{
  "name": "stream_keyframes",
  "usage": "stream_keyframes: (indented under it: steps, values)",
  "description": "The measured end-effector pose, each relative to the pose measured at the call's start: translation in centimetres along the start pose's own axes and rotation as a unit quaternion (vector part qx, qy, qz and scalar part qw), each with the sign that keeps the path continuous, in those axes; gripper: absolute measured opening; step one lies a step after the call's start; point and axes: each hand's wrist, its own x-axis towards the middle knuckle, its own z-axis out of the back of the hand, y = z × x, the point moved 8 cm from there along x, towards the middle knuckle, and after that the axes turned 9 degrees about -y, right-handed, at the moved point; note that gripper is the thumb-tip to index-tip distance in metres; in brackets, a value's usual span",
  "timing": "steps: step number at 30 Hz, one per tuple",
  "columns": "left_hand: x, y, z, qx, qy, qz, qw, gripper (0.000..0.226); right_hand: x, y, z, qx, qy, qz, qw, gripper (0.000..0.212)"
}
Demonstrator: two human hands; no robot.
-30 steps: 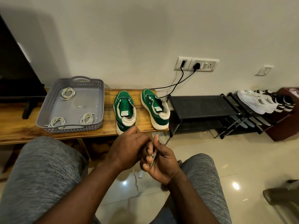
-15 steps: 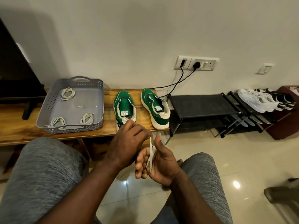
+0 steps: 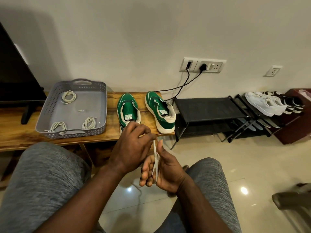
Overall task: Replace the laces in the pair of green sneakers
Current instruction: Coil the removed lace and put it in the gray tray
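Just in front of the tray (image 3: 101, 100), over my knees, my left hand (image 3: 131, 148) pinches the upper end of a white lace (image 3: 155, 159) between thumb and fingertips. My right hand (image 3: 168, 174), thumb raised, keeps its fingers (image 3: 146, 174) half curled with that lace looped round them. Right of the tray on the table (image 3: 16, 133) the green sneakers (image 3: 159, 111) stand side by side, heels toward me, and inside the tray lie three coiled laces (image 3: 68, 96).
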Motion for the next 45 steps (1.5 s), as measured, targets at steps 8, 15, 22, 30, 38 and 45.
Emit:
stream_keyframes:
  steps: [8,15,22,30,38,45]
  values:
    - [-0.2,0.5,-1.0,-0.002,0.066,0.018,0.998,0.020,0.1,-1.2,0.2,-0.048,-0.020,-0.029,0.998,0.080]
    - [-2.5,1.6,-3.8,-0.040,0.263,0.138,0.954,0.004,0.6,1.3,1.0,0.020,-0.061,0.069,0.996,0.066]
    - [-4.5,1.1,-5.8,-0.196,0.326,0.325,0.866,0.019,-0.6,5.2,4.5,0.155,-0.172,0.197,0.953,0.070]
    - [-5.2,0.2,-5.5,-0.309,0.325,0.425,0.786,0.026,-1.2,6.9,7.3,0.171,-0.205,0.266,0.926,0.097]
    - [-4.3,0.8,-3.7,-0.439,0.208,0.563,0.669,0.027,0.0,3.7,6.3,-0.211,-0.317,0.170,0.909,0.076]
    - [-5.6,3.8,-3.4,-0.489,0.086,0.692,0.524,0.024,1.9,-0.6,3.5,-0.288,-0.222,0.025,0.931,0.092]
